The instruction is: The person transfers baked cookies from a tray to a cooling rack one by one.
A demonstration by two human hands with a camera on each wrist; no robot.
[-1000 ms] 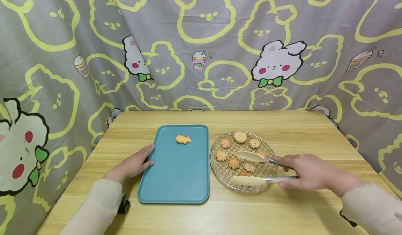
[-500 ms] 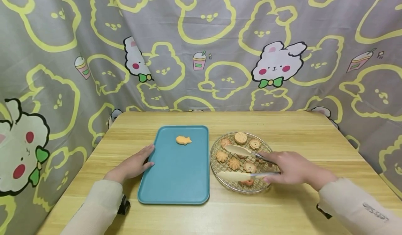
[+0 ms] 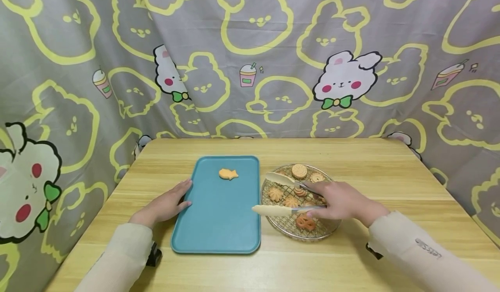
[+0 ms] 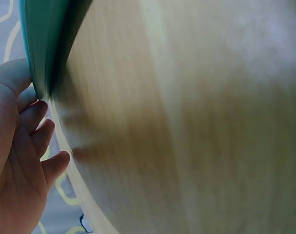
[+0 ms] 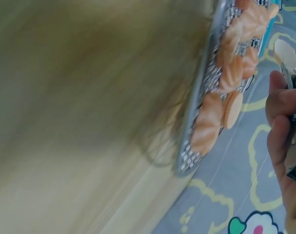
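Observation:
My right hand (image 3: pixel 343 201) grips metal tongs with cream tips (image 3: pixel 273 210), over a round wire rack (image 3: pixel 283 227). The tongs' arms are spread, and the lower tip reaches over the right rim of a teal tray (image 3: pixel 218 222). Cookies lie on the rack: a round dotted one (image 3: pixel 299 171), a ridged flower-shaped one (image 3: pixel 275 194), a brown pretzel (image 3: pixel 306 222) and several more, some hidden under the hand. A fish-shaped cookie (image 3: pixel 228 174) lies near the tray's far end. My left hand (image 3: pixel 168 201) rests at the tray's left rim, fingers touching it.
Tray and rack stand side by side on a wooden table (image 3: pixel 218 272). Behind the table and along its sides hangs a grey curtain (image 3: pixel 273 36) with cartoon prints. In the right wrist view, the rack's raised rim (image 5: pixel 196 92) stands above the tabletop.
My right hand has carried the spread tongs leftward across the rack to the tray's right rim. The pretzel has come into full view. My left hand and the tray have stayed put.

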